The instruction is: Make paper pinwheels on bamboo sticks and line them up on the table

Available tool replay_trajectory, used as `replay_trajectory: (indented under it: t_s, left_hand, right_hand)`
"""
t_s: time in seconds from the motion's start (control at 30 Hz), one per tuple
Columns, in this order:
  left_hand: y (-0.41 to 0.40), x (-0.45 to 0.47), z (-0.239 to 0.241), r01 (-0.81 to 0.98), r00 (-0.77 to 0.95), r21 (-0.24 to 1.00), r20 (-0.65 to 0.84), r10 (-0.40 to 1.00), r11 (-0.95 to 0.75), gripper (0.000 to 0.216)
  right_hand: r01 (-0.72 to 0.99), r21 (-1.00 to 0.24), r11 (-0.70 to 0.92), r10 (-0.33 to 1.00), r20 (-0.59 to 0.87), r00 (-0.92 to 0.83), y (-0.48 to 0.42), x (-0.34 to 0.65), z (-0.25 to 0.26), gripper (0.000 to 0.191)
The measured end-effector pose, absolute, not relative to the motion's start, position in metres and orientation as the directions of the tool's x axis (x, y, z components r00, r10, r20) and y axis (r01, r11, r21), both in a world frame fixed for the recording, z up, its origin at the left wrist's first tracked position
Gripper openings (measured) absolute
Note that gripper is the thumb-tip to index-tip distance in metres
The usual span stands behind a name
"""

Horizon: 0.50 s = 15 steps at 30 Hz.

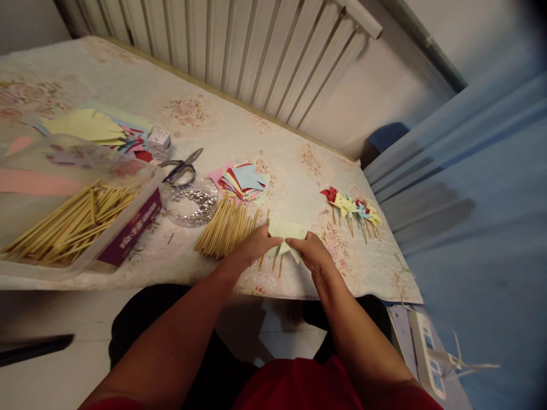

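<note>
Between my two hands is a pale green piece of paper (285,229) with slits cut in its near side. My left hand (255,245) pinches its left part, thumb on top. On the other side my right hand (314,250) grips the right part, its thumb close to the left thumb near the middle. Below the paper, the ends of a few wooden sticks (280,266) show on the tablecloth. A row of many more sticks (224,228) lies just left of my left hand. Behind it rests a pile of cut coloured papers (244,181).
Finished paper pinwheels (351,206) lie at right. Leftwards are a clear dish of metal pins (192,204), scissors (183,169), small white boxes (159,142) and a plastic bin (156,182) of sticks (81,222). A power strip (428,356) sits low at right, beside a blue curtain (482,188).
</note>
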<state>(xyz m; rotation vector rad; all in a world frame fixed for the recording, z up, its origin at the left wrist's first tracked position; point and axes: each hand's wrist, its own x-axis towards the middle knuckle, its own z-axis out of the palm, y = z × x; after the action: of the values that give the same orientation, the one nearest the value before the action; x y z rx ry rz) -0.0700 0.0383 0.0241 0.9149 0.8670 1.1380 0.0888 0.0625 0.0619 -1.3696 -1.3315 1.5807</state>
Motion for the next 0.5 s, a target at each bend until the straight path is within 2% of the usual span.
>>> replay_trajectory:
  t_s: [0.27, 0.37, 0.5]
  left_hand:
    - [0.039, -0.069, 0.022, -0.277, 0.208, 0.942, -0.131, 0.969, 0.187, 0.031]
    - [0.036, -0.069, 0.028, -0.378, 0.234, 0.901, -0.127, 0.964, 0.211, 0.033]
    - [0.034, -0.07, 0.032, -0.595, 0.211, 0.76, -0.163, 0.964, 0.259, 0.038]
  right_hand:
    - [0.322, -0.928, -0.19, 0.945, -0.262, -0.198, 0.066, 0.094, 0.052, 0.024]
    - [0.335, -0.927, -0.168, 0.953, -0.24, -0.187, 0.065, 0.094, 0.05, 0.025]
    - [0.179, -0.973, -0.146, 0.978, -0.169, -0.124, 0.064, 0.089, 0.049, 0.031]
